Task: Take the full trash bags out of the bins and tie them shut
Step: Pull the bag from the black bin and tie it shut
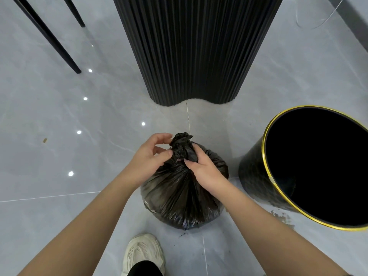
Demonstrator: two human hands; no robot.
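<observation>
A full black trash bag (179, 198) sits on the grey tiled floor in front of me, its top gathered into a twisted bunch (182, 145). My left hand (151, 156) pinches the bunch from the left with thumb and fingers. My right hand (201, 166) grips the bag's neck from the right, fingers curled round the plastic. To the right stands a black bin (256, 176) with a gold rim, tilted toward me, its inside dark and with no bag in it.
A black fluted pillar (193, 52) rises just behind the bag. Two thin black furniture legs (49, 36) stand at the upper left. My white shoe (143, 253) is on the floor just below the bag. Small crumbs of dirt (282, 217) lie by the bin's base.
</observation>
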